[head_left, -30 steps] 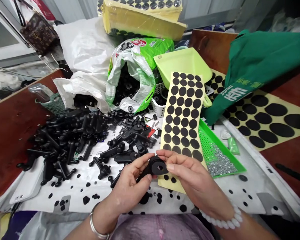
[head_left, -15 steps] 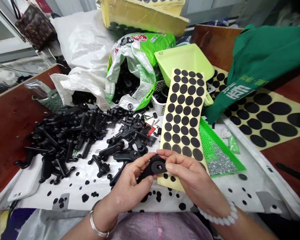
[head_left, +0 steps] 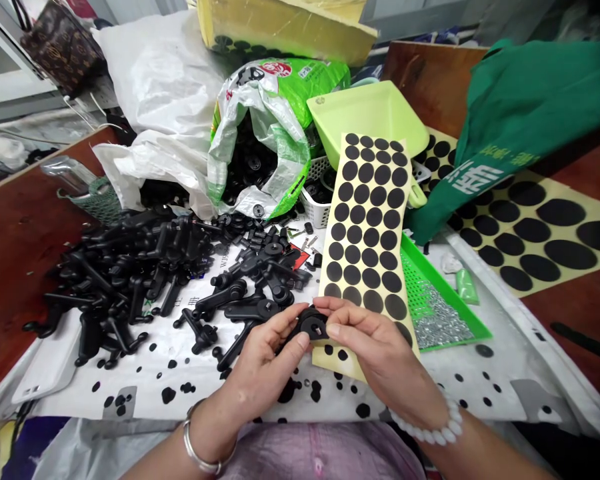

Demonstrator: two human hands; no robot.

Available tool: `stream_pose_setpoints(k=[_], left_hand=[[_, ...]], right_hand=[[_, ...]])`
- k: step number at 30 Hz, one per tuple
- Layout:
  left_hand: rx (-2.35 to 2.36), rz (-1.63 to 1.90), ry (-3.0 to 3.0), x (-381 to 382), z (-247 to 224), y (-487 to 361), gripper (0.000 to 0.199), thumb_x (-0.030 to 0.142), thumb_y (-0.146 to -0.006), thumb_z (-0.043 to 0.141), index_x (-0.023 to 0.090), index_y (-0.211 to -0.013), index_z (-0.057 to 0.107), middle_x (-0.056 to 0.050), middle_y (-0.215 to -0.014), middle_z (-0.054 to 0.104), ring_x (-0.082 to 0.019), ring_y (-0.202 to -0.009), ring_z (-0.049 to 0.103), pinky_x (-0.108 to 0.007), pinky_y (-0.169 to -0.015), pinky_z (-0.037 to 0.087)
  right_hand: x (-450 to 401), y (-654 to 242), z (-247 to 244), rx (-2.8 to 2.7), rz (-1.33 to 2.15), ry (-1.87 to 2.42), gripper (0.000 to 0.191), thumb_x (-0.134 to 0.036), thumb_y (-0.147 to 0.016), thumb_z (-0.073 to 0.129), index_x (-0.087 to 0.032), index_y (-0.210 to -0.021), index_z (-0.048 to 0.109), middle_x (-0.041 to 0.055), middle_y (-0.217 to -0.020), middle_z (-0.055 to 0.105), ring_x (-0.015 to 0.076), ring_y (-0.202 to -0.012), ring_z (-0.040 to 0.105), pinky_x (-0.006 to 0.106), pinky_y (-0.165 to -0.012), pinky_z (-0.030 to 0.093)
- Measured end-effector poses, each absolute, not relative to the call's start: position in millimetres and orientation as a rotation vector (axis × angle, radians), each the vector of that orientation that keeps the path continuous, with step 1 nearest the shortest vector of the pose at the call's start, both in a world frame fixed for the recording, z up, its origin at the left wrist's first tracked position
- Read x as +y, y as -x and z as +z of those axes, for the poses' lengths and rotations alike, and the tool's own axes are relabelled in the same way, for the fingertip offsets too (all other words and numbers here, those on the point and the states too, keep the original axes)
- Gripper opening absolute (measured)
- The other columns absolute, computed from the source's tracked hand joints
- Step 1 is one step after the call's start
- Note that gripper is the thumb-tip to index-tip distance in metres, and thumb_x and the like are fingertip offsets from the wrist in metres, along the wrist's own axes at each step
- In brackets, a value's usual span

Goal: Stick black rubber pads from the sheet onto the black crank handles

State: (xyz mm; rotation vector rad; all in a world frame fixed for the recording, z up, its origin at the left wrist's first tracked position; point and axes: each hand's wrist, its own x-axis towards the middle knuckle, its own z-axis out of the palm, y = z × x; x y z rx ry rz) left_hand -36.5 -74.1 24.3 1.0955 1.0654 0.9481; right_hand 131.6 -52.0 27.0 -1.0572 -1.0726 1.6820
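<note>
both hands pinch a black plastic part (head_left: 312, 325) beside the sticker sheet (head_left: 367, 227).

Brown counter (head_left: 15, 240) under spotted white sheet (head_left: 500, 373); on the sheet, black lever pile (head_left: 125, 273) left of green tray (head_left: 440, 300), dotted yellow sheet (head_left: 545, 227) right.

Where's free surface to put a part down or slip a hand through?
Freest: the dotted white sheet right of the right hand, below the green tray. Some room also left of the left hand, below the black handle pile. Crowded: pile, bags, sticker sheet.
</note>
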Motion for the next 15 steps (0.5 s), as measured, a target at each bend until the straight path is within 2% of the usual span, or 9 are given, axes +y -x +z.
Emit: stream_pose_setpoints(k=[7, 15], left_hand=[[1.088, 0.976, -1.1, -71.3, 14.5, 33.3, 0.043, 0.023, -0.083, 0.06, 0.018, -0.125, 0.053, -0.01, -0.111, 0.065, -0.02, -0.093, 0.062, -0.032, -0.084, 0.048], [1.102, 0.96, -1.023, -68.8, 19.1, 31.7, 0.044, 0.014, -0.079, 0.057, 0.014, -0.123, 0.054, -0.007, -0.093, 0.067, -0.015, -0.078, 0.061, -0.027, -0.074, 0.048]], right_hand=[[-50.6, -129.8, 24.0, -1.078, 1.645, 1.087, 0.015, -0.029, -0.074, 0.065, -0.019, -0.063, 0.065, 0.0082, -0.114, 0.061, 0.0277, -0.118, 0.047, 0.045, -0.104, 0.029], [-49.0, -129.2, 20.0, -1.151, 1.582, 1.145, 0.015, -0.029, -0.075, 0.063, -0.019, -0.063, 0.064, 0.008, -0.112, 0.061, 0.0261, -0.118, 0.048, 0.041, -0.101, 0.033]])
